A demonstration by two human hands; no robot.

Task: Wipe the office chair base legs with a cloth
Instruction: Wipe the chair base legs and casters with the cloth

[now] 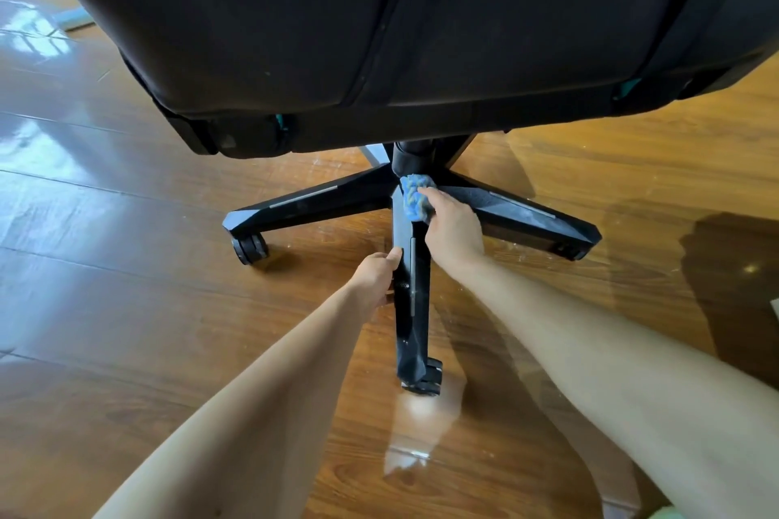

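Observation:
A black office chair fills the top of the head view, its star base below. The near base leg (411, 308) runs toward me and ends in a caster (428, 377). My left hand (375, 276) grips this leg from its left side, thumb on top. My right hand (453, 230) holds a bunched blue cloth (415, 196) and presses it where the near leg meets the hub (411, 158). A left leg (307, 204) and a right leg (522, 213) spread out to either side.
The chair's black seat back (379, 25) overhangs the hub and hides the far legs. Glossy wooden floor (126, 308) lies all around, with bright glare patches. A caster (249, 249) sits under the left leg. A dark shadow (733, 278) falls on the floor at right.

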